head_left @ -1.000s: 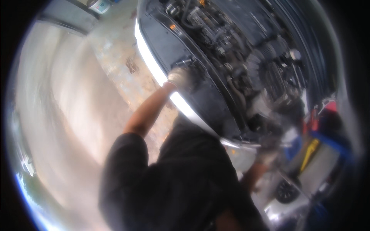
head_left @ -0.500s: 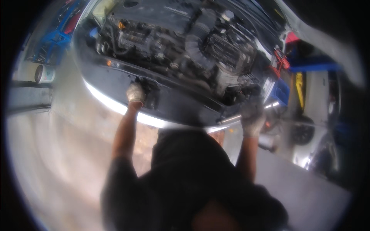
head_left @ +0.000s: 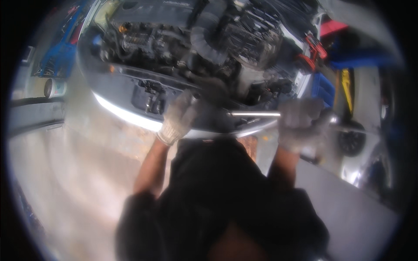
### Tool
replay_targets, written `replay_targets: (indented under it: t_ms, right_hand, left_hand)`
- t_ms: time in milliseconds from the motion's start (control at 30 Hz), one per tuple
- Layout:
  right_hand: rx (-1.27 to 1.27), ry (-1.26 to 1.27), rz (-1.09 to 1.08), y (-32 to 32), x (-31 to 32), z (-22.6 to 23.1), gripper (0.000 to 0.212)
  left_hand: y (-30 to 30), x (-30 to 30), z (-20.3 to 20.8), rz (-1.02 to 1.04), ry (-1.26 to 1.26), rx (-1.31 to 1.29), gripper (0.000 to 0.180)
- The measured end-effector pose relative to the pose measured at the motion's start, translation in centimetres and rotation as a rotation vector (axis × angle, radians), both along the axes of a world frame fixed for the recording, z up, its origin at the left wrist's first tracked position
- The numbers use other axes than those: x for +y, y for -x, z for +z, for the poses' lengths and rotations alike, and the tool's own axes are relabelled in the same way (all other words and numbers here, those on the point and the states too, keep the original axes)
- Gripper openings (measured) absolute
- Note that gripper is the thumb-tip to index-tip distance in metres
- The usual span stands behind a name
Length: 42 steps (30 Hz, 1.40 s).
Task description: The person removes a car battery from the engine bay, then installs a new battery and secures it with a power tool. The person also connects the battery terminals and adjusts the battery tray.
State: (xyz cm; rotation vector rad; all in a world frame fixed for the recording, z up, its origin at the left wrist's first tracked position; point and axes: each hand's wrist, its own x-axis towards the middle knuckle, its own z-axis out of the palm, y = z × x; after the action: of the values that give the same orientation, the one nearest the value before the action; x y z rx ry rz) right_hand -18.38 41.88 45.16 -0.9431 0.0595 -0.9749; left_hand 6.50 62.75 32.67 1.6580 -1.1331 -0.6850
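Note:
My right hand [head_left: 300, 124], in a grey-and-white work glove, is closed around a long, thin, shiny metal rod tool [head_left: 257, 114]. Its shaft points left over the car's front edge; motion blur and the glove hide what kind of tool it is. My left hand [head_left: 177, 117], gloved too, is over the dark front panel [head_left: 124, 93], just right of the panel's opening with the hood latch [head_left: 152, 98]. Its fingers point up toward the engine bay and are smeared, so what they hold, if anything, does not show.
Beyond the panel lies the open engine bay, with a ribbed air hose [head_left: 202, 39] and engine cover [head_left: 152, 11]. A blue rack of tools [head_left: 58, 58] and a white bucket [head_left: 55, 88] stand left. Red clamps [head_left: 315, 50] and a yellow bar [head_left: 347, 89] are at right.
My left hand has moved right, away from the latch opening, which now shows. My right hand has risen slightly, and the metal rod now lies nearly level. The view has shifted a little.

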Motion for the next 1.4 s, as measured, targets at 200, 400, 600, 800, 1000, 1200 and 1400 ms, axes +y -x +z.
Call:
replay_targets:
  t_ms: [200,400,600,800,1000,1200,1400]
  right_hand:
    - [-0.146,0.100,0.409,5.8,-8.8,1.8,0.046]
    - [-0.221,0.029,0.749,10.1,-15.5,1.3,0.044]
    - [-0.391,0.307,0.983,7.6,-19.2,1.1,0.013]
    - [-0.455,0.249,1.143,5.2,-24.4,-1.5,0.011]
    - [0.904,0.709,0.198,4.2,-30.4,4.7,0.013]
    - [0.823,1.086,-0.147,-5.1,-39.6,-0.1,0.008]
    - [0.966,0.934,-0.151,-14.0,-46.1,-8.1,0.018]
  left_hand:
    - [10.6,-7.1,4.9,-0.122,0.208,-0.105,0.028]
    - [18.7,-12.9,6.6,0.064,0.061,0.029,0.019]
    - [21.0,-15.9,6.4,-0.089,0.025,-0.118,0.012]
    - [20.2,-21.0,4.4,-0.050,-0.020,0.078,0.018]
    - [13.9,-34.6,-2.7,0.146,-0.003,-0.150,0.026]
    - [4.3,-47.2,-10.4,0.266,-0.252,0.167,0.068]
    - [-1.4,-52.3,-14.6,0.471,-0.324,1.012,0.066]
